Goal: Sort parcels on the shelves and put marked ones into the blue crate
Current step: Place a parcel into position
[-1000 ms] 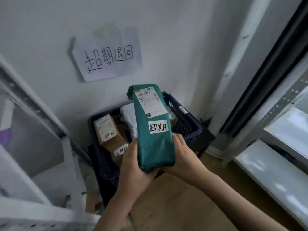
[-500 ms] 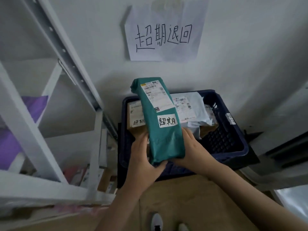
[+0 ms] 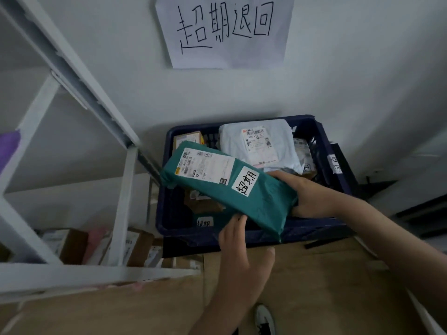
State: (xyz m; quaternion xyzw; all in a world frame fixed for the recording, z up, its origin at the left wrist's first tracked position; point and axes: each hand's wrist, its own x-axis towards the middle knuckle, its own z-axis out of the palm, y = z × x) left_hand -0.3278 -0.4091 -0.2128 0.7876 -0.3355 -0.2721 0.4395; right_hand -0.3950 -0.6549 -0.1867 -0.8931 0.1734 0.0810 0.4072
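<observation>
1. Right hand [image 3: 307, 197]: reaches in from the lower right with the forearm extended. Its fingers are curled round the near end of the green parcel [image 3: 232, 189], gripping it from the right side.
2. Left hand [image 3: 242, 247]: comes up from the bottom centre. Its fingers are straight and relaxed, with the fingertips [image 3: 238, 220] touching the lower edge of the green parcel; it grasps nothing.
3. Green parcel: held above the blue crate [image 3: 321, 228], lying across it at a tilt, far end toward the upper left. A white shipping label and a white handwritten sticker [image 3: 245, 181] face up.
4. Blue crate: stands on the floor against the wall, below a handwritten paper sign [image 3: 225, 30]. It contains a pale grey parcel [image 3: 258, 146] and brown boxes, some carrying stickers.
5. White shelf frame [image 3: 121, 206]: stands left of the crate.
6. Change from half a second ago: the parcel pointed away nearly lengthwise and both hands clasped its near end. It has since turned to lie crosswise, and the left hand has released its grip.
</observation>
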